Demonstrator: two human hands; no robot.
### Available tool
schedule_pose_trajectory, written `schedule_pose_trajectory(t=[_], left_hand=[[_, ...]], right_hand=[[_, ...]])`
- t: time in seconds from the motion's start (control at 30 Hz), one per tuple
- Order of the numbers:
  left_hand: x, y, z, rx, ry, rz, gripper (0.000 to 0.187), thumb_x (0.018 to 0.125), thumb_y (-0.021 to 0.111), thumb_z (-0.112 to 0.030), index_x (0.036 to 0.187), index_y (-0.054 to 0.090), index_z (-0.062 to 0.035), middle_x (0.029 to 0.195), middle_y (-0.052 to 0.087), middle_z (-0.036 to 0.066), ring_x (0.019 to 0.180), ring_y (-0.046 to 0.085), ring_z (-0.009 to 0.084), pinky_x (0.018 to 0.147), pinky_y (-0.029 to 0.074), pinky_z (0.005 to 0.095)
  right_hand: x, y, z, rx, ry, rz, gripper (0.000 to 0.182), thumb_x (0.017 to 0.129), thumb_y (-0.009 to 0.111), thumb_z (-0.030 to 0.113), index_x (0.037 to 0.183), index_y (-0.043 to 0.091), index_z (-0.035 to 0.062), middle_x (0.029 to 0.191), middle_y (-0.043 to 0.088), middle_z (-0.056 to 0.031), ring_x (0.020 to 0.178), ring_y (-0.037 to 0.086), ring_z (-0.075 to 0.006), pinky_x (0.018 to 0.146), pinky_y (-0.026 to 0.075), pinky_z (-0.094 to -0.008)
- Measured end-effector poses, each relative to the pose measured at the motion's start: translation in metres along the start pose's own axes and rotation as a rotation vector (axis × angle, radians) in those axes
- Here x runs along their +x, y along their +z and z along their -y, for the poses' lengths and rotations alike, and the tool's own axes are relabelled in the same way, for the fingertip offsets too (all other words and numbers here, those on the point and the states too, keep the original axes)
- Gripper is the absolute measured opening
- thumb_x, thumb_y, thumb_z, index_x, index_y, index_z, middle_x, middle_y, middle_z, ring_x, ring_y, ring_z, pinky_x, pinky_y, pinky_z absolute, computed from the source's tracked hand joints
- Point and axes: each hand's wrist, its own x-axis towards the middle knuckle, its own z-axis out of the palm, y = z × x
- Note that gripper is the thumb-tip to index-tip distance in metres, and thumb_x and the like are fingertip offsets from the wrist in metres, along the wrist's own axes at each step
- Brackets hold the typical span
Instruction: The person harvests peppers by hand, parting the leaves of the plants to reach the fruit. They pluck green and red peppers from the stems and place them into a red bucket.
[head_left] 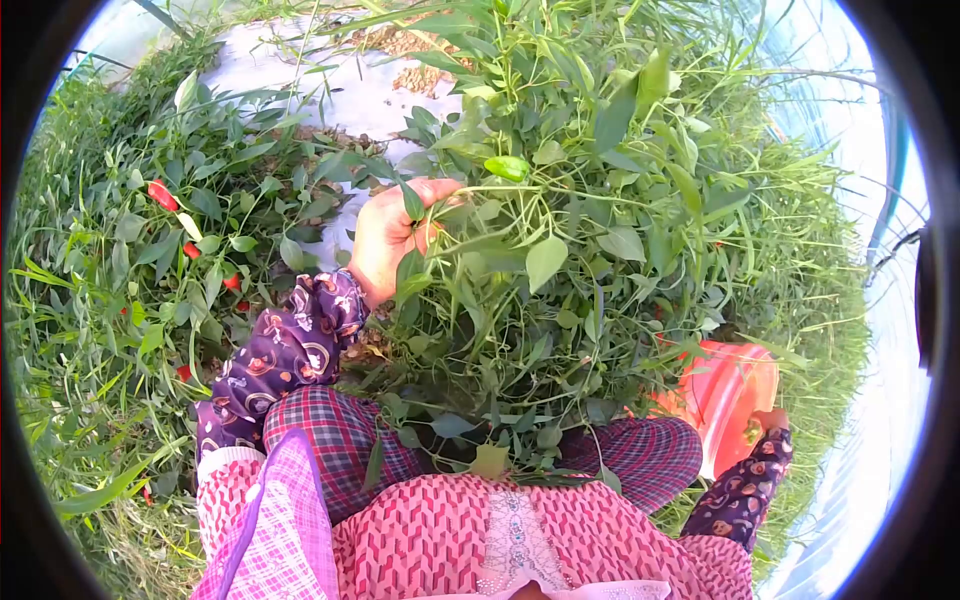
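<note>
My left hand [388, 235] is closed around a leafy stem of a pepper plant [520, 190], in front of me and left of the middle. A green pepper [507, 168] hangs on that plant just right of my fingertips. Down at the right, my right hand [771, 420] is at the side of a red bucket [735, 385]. A small yellow-green thing [752, 432] shows at its curled fingers, too small to name surely. The bucket's inside is mostly hidden from here.
On the left, other pepper plants bear red peppers [162, 195] and a pale one [190, 227]. White ground sheeting [285, 75] lies behind them. Tall grass [810, 260] grows at the right, beside translucent plastic sheeting [850, 130]. Foliage reaches over my checked trouser legs [335, 435].
</note>
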Motion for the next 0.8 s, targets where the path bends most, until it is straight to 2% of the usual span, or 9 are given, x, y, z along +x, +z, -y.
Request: schedule_pose_trajectory(t=[0.07,0.13,0.2,0.23,0.33,0.4,0.53,0.63,0.8], left_hand=[[0.000,0.005,-0.006,0.444,0.044,0.026,0.035,0.080,0.067,-0.007,0.115,0.062,-0.0035,0.099,0.066,0.006,0.086,0.065,0.0220,0.075,0.052,0.0362],[-0.002,0.010,0.003,0.584,0.102,0.042,0.049,0.067,0.066,-0.004,0.115,0.063,-0.0103,0.092,0.065,0.010,0.086,0.063,0.0330,0.075,0.052,0.0362],[-0.004,0.018,-0.006,0.553,0.063,0.089,0.034,0.083,0.060,-0.013,0.115,0.062,-0.0028,0.091,0.061,0.004,0.080,0.060,0.0180,0.070,0.050,0.0290],[-0.003,0.021,-0.010,0.521,0.030,0.133,0.033,0.098,0.054,-0.022,0.115,0.062,0.0047,0.090,0.057,-0.001,0.075,0.056,0.0030,0.065,0.049,0.0218],[-0.002,0.024,-0.008,0.733,0.171,0.156,0.030,0.085,0.063,-0.009,0.113,0.064,-0.0004,0.087,0.062,0.005,0.074,0.061,0.0166,0.064,0.050,0.0289],[-0.005,0.028,-0.008,0.814,0.237,0.118,0.042,0.069,0.066,-0.003,0.110,0.062,-0.0097,0.091,0.066,0.009,0.087,0.064,0.0327,0.072,0.053,0.0414],[-0.013,0.019,-0.015,0.824,0.210,0.156,0.056,0.066,0.069,-0.004,0.121,0.058,-0.0116,0.102,0.066,0.010,0.095,0.063,0.0332,0.082,0.051,0.0423],[-0.022,0.015,-0.022,1.113,0.203,0.128,0.101,0.066,0.079,-0.021,0.150,0.025,-0.0140,0.143,0.039,0.022,0.134,0.035,0.0412,0.112,0.026,0.0502],[-0.069,0.007,0.074,0.345,-0.210,0.354,0.099,0.083,0.070,-0.038,0.149,0.010,0.0054,0.147,0.028,0.031,0.138,0.031,0.0403,0.115,0.025,0.0421]], right_hand=[[0.004,-0.022,0.015,0.242,-0.131,-0.413,0.049,0.072,0.071,0.033,0.103,0.066,-0.0041,0.102,0.069,-0.0235,0.096,0.065,-0.0391,0.085,0.051,-0.0430],[-0.078,-0.139,0.097,0.676,-0.245,-0.493,0.028,0.087,0.065,0.017,0.105,0.065,-0.0040,0.097,0.068,-0.0130,0.088,0.061,-0.0163,0.078,0.049,-0.0313],[-0.166,-0.216,0.177,1.367,-0.689,-0.752,0.016,0.097,0.058,0.013,0.105,0.064,0.0004,0.092,0.062,-0.0018,0.082,0.055,-0.0088,0.076,0.046,-0.0235],[-0.225,-0.247,0.213,1.402,-0.800,-0.843,0.014,0.096,0.059,0.009,0.105,0.064,-0.0014,0.094,0.061,-0.0031,0.084,0.055,-0.0093,0.077,0.047,-0.0248],[-0.352,-0.301,0.289,0.921,-1.648,-0.774,0.024,0.081,0.064,-0.007,0.105,0.062,-0.0023,0.102,0.061,-0.0081,0.081,0.056,-0.0143,0.073,0.047,-0.0253],[-0.378,-0.301,0.351,0.644,-1.688,-0.627,0.026,0.081,0.069,0.005,0.106,0.063,0.0020,0.099,0.064,-0.0126,0.078,0.061,-0.0251,0.069,0.048,-0.0314],[-0.354,-0.264,0.419,0.229,-1.864,-0.461,0.022,0.084,0.068,0.022,0.099,0.063,0.0060,0.081,0.061,-0.0137,0.078,0.062,-0.0340,0.067,0.049,-0.0416],[-0.342,-0.262,0.409,0.468,-1.879,-0.396,0.021,0.084,0.068,0.018,0.100,0.063,0.0056,0.082,0.061,-0.0133,0.078,0.061,-0.0341,0.068,0.049,-0.0409],[-0.320,-0.265,0.365,0.650,-1.631,-0.160,0.014,0.084,0.068,0.004,0.096,0.062,0.0052,0.082,0.059,-0.0037,0.073,0.057,-0.0147,0.065,0.044,-0.0279]])
